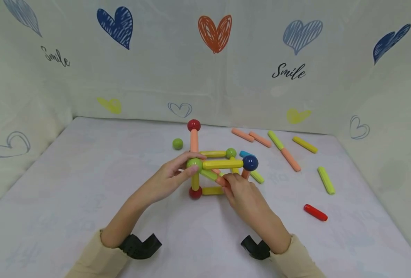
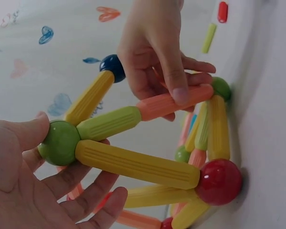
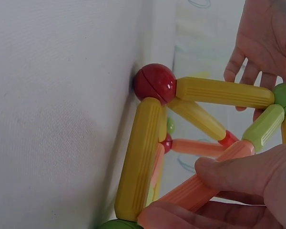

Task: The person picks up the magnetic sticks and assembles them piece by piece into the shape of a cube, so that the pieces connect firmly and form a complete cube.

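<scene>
A frame of coloured rods and balls stands on the table. My left hand (image 1: 172,170) pinches its upper green ball (image 2: 60,142) between thumb and fingers. From this ball a light green rod (image 2: 109,123) runs diagonally down, end to end with an orange rod (image 3: 229,157). My right hand (image 1: 248,195) grips that orange rod, thumb on one side and fingers on the other. Its lower end is right at another green ball (image 2: 221,88). Yellow rods (image 1: 222,164) link the upper green ball to a dark blue ball (image 1: 250,163) and to a lower red ball (image 3: 155,84).
A loose green ball (image 1: 178,144) lies behind the frame. On the right are a red rod (image 1: 315,212), a light green rod (image 1: 326,180), a yellow rod (image 1: 305,144) and several orange ones. A cloth with printed hearts hangs behind the table's back edge.
</scene>
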A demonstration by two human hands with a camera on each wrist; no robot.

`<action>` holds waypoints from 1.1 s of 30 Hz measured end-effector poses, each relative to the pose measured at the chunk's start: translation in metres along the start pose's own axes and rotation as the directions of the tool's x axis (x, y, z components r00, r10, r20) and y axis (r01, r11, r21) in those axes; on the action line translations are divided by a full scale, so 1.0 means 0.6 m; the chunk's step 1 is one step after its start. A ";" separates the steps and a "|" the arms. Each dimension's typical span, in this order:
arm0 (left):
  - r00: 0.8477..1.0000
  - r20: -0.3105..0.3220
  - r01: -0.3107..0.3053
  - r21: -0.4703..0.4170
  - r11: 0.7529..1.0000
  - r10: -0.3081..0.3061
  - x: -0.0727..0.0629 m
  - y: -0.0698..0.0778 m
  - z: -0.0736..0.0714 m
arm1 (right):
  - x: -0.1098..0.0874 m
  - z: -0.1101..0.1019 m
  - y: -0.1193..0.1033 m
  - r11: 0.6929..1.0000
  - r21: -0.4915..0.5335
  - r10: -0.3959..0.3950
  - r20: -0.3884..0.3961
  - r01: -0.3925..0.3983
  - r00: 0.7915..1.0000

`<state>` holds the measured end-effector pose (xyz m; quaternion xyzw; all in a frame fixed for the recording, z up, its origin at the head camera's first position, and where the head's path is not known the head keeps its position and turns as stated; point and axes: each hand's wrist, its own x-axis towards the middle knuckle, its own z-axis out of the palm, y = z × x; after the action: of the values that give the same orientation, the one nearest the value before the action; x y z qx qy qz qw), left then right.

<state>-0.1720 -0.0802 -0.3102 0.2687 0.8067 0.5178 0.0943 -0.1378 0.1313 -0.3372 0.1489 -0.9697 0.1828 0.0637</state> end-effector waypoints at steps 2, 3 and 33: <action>1.000 -0.002 -0.003 0.000 1.000 0.003 0.000 0.001 0.000 | 0.000 0.000 0.001 1.000 -0.008 -0.007 -0.015 0.007 1.000; 1.000 -0.002 -0.003 -0.002 1.000 0.003 -0.001 0.002 -0.001 | 0.001 0.001 0.001 1.000 -0.011 -0.010 -0.021 0.010 1.000; 0.961 -0.006 0.265 0.300 0.916 -0.276 -0.001 -0.015 0.006 | 0.016 -0.043 0.116 0.947 0.320 -0.096 0.203 0.027 0.974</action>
<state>-0.1730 -0.0807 -0.3195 0.1751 0.9030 0.3672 0.1383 -0.1666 0.2001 -0.3350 0.2064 -0.9240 0.3161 -0.0612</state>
